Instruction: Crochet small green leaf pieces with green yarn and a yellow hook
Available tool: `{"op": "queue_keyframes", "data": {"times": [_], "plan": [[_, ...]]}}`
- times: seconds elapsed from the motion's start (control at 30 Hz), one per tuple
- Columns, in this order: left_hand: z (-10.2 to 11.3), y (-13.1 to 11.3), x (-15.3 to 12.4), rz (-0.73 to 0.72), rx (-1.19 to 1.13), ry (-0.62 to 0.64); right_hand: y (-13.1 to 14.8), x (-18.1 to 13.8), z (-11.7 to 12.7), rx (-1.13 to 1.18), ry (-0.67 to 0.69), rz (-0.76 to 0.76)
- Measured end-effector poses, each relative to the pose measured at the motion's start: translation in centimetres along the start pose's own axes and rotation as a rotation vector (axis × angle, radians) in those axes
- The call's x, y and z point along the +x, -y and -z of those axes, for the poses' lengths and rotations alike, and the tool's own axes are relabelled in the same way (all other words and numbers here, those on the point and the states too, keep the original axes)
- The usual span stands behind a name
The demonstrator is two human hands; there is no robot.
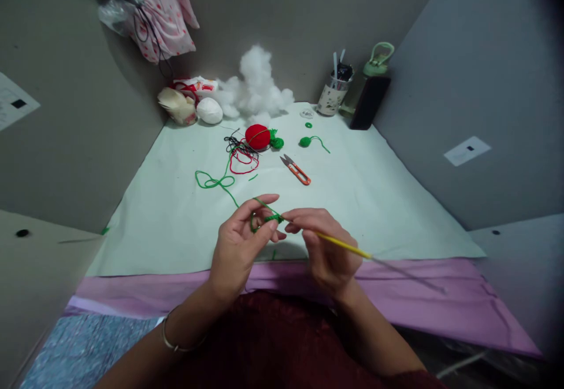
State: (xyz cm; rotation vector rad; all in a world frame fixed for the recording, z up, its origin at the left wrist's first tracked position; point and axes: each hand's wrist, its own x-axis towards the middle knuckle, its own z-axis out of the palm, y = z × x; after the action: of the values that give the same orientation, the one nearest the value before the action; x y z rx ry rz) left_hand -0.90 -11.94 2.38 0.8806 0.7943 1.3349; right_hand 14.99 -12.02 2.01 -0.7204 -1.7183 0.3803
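Observation:
My left hand [240, 239] pinches a small strip of green crochet work [274, 218] between thumb and fingers, with green yarn [215, 182] looped over its raised index finger and trailing to the table. In my right hand [328, 248] is a crochet hook [343, 245] with a yellow grip and a long metal shaft; its tip meets the green work. Orange-handled thread snips [296, 170] lie beyond my hands. Farther back sit a red stuffed ball [258, 136] with a green piece [276, 141] beside it, and a small green crocheted ball [305, 141] with a yarn tail.
Black and red yarn [243, 157] lies tangled left of the red ball. White stuffing [259, 86], a white ball of yarn [210, 110], a pen cup [331, 95], a green bottle [356, 92] and a black phone-like slab [371, 104] line the back. Grey partitions [440, 83] enclose the table.

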Motion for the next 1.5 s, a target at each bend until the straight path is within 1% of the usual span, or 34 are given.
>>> {"op": "queue_keyframes", "data": {"times": [0.07,0.1,0.17,0.2,0.23,0.27,0.3,0.37,0.4,0.47,0.53,0.6,0.63,0.7,0.77,0.8,0.83,0.9,0.97,1.03,1.1,1.2,1.37,1.43,1.5], "plan": [[-0.2,-0.1,0.0,0.008,-0.031,-0.017,-0.1,-0.3,-0.2,-0.188,0.046,0.093],[-0.2,-0.3,0.0,0.034,-0.062,-0.012,-0.1,-0.4,-0.2,-0.280,0.062,0.128],[-0.2,-0.8,0.1,0.151,-0.145,0.030,-0.1,-0.6,-0.3,-0.373,0.052,0.170],[-0.1,-1.1,0.2,0.224,-0.189,0.054,-0.2,-0.5,-0.3,-0.348,0.025,0.153],[0.0,-1.4,0.4,0.290,-0.229,0.068,-0.2,-0.4,-0.3,-0.275,-0.017,0.103],[0.1,-1.7,0.5,0.334,-0.260,0.064,-0.2,-0.3,-0.4,-0.166,-0.070,0.023],[0.2,-2.0,0.7,0.348,-0.277,0.045,-0.3,0.0,-0.4,-0.033,-0.120,-0.072],[0.3,-2.2,0.8,0.322,-0.277,0.015,-0.5,0.4,-0.6,0.232,-0.185,-0.248],[0.2,-2.2,0.8,0.302,-0.262,0.018,-0.6,0.6,-0.8,0.326,-0.191,-0.306],[0.0,-2.0,0.7,0.267,-0.222,0.049,-0.8,0.9,-1.0,0.398,-0.174,-0.369],[-0.2,-1.6,0.5,0.225,-0.183,0.053,-0.8,0.9,-1.2,0.356,-0.161,-0.391],[-0.4,-1.3,0.3,0.186,-0.153,0.032,-0.5,0.7,-1.3,0.265,-0.151,-0.359],[-0.5,-1.2,0.3,0.172,-0.146,0.021,-0.4,0.5,-1.2,0.194,-0.139,-0.304],[-0.5,-1.0,0.3,0.178,-0.162,0.012,0.0,0.3,-1.1,-0.016,-0.090,-0.131],[-0.3,-1.0,0.4,0.254,-0.223,0.035,0.2,0.1,-1.0,-0.206,-0.035,0.033],[-0.2,-1.1,0.5,0.307,-0.262,0.048,0.3,0.1,-0.9,-0.243,-0.030,0.066],[-0.1,-1.3,0.7,0.358,-0.299,0.054,0.2,0.1,-0.9,-0.231,-0.050,0.052],[0.2,-1.6,1.0,0.407,-0.349,0.037,0.1,0.3,-0.8,-0.085,-0.148,-0.075],[0.3,-1.9,1.1,0.366,-0.352,-0.001,-0.2,0.5,-0.9,0.134,-0.226,-0.236],[0.2,-1.9,1.0,0.289,-0.298,0.001,-0.4,0.7,-1.0,0.306,-0.214,-0.337],[0.0,-1.6,0.8,0.218,-0.216,0.019,-0.5,0.8,-1.2,0.358,-0.162,-0.388],[-0.2,-1.2,0.4,0.168,-0.142,0.032,-0.7,0.8,-1.2,0.362,-0.160,-0.452],[-0.1,-1.4,0.3,0.159,-0.122,0.049,-0.9,1.0,-1.0,0.604,-0.171,-0.518],[-0.1,-1.6,0.3,0.160,-0.117,0.044,-0.8,1.1,-0.8,0.635,-0.164,-0.526],[-0.1,-1.7,0.3,0.159,-0.112,0.036,-0.7,1.2,-0.7,0.602,-0.147,-0.517]]}}
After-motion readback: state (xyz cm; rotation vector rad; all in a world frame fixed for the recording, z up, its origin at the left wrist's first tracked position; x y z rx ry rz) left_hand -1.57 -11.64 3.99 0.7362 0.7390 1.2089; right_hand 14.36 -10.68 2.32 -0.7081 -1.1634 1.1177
